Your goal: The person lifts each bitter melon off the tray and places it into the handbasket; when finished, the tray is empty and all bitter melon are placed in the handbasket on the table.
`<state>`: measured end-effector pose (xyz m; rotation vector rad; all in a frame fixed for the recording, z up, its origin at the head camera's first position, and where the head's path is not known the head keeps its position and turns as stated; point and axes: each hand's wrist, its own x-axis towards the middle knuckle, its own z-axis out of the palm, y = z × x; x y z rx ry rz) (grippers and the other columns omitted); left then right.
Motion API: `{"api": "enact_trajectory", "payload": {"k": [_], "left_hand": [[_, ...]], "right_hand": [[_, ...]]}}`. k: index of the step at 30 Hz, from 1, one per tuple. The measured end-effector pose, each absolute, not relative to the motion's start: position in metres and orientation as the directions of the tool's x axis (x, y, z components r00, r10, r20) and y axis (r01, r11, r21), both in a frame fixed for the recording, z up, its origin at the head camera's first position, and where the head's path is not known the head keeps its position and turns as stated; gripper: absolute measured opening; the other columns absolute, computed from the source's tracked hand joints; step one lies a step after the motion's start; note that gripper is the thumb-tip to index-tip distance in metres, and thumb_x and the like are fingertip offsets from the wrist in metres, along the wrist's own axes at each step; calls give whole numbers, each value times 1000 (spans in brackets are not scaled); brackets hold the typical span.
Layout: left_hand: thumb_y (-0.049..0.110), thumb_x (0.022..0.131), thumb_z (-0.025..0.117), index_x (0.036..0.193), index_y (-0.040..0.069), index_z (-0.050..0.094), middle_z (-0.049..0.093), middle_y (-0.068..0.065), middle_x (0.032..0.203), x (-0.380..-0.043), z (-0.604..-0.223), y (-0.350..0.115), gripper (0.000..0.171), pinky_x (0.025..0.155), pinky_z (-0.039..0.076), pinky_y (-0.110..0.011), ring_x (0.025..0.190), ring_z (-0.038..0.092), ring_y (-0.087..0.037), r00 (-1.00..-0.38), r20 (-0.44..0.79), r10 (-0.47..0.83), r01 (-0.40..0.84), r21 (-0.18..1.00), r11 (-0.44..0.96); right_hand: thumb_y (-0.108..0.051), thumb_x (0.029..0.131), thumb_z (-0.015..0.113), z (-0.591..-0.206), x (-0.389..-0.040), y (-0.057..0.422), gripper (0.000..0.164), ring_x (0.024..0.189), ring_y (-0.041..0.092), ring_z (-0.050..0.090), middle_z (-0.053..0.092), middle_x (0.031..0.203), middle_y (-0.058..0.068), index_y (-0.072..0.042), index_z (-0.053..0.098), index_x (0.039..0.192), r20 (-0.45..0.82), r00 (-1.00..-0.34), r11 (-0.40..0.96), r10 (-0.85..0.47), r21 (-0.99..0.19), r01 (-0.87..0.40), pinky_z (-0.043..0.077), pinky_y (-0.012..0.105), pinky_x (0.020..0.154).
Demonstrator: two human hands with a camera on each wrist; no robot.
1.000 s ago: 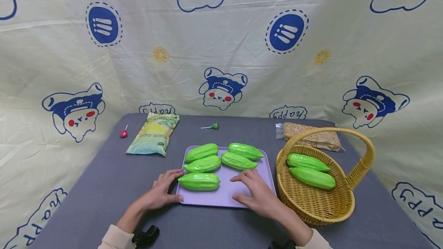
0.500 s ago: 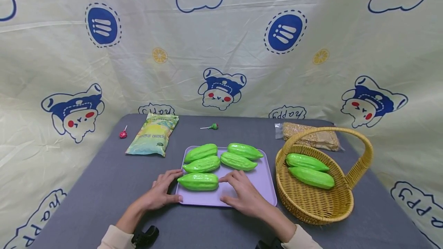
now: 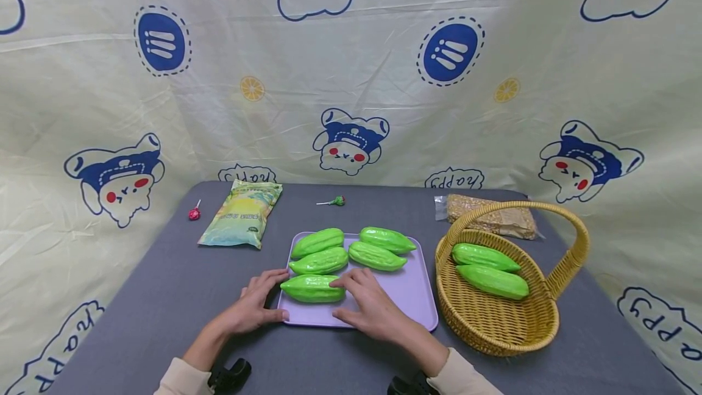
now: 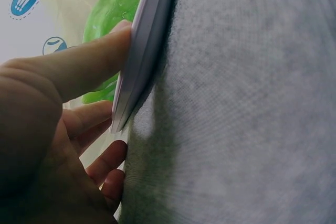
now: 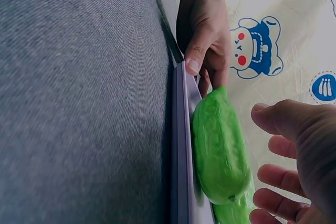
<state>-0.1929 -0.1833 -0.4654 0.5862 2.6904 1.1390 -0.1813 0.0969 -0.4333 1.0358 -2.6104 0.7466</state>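
Note:
My left hand point(image 3: 252, 303) grips the left edge of a lilac tray point(image 3: 395, 313), thumb point(image 4: 100, 56) on the rim at the front corner. Several glossy green bitter melons lie on the tray: two pairs at the back and one bitter melon point(image 3: 309, 289) at front left, beside the left hand. Over that front one reaches my right hand point(image 3: 370, 303), its index finger overlapping the melon's right end in the head view. In the right wrist view the right hand's fingers point(image 5: 278, 174) are spread apart, with a gap to the bitter melon point(image 5: 220, 150).
Right of the tray stands a wicker basket point(image 3: 493, 334) with a tall handle, holding two bitter melons point(image 3: 488, 270). Behind it lies a bag of grain-like food point(image 3: 488, 215). A snack bag point(image 3: 241, 215), a red lollipop point(image 3: 194, 212) and a green lollipop point(image 3: 339, 200) lie toward the back.
My right hand has moved left across the tray, from its middle to the right end of the front bitter melon. The left hand has stayed at the tray's edge.

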Motion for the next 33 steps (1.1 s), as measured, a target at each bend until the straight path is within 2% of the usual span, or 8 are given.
{"api": "enact_trajectory", "payload": {"k": [10, 15, 22, 33], "left_hand": [[36, 78, 74, 139, 8, 44, 36, -12, 146, -192, -466, -183, 73, 88, 25, -42, 126, 32, -36, -907, 52, 419, 331, 703, 629], [36, 78, 74, 138, 7, 44, 36, -12, 146, -191, -466, -183, 73, 87, 25, -41, 126, 32, -36, -905, 62, 421, 338, 704, 624], [36, 78, 73, 138, 7, 44, 36, -12, 146, -192, -466, -183, 73, 88, 25, -43, 126, 32, -36, -903, 62, 425, 341, 705, 622], [34, 78, 74, 137, 6, 45, 37, -13, 145, -191, -467, -183, 71, 87, 25, -41, 126, 32, -36, -902, 78, 425, 351, 707, 614]], "right_hand": [[-30, 77, 75, -434, -186, 81, 43, 101, 14, 48, 59, 108, -2, -18, 62, 116, 397, -719, 615, -571, -374, -695, 40, 33, 89], [-30, 76, 75, -436, -189, 75, 40, 98, 14, 46, 59, 107, -3, -19, 63, 113, 434, -697, 618, -571, -332, -713, 38, 32, 88], [-29, 74, 76, -439, -193, 69, 39, 98, 16, 47, 60, 103, -1, -18, 64, 110, 471, -664, 610, -581, -288, -738, 37, 36, 93], [-31, 76, 76, -444, -201, 64, 40, 99, 18, 46, 57, 109, 1, -19, 65, 112, 445, -675, 661, -589, -214, -719, 36, 37, 90]]}}
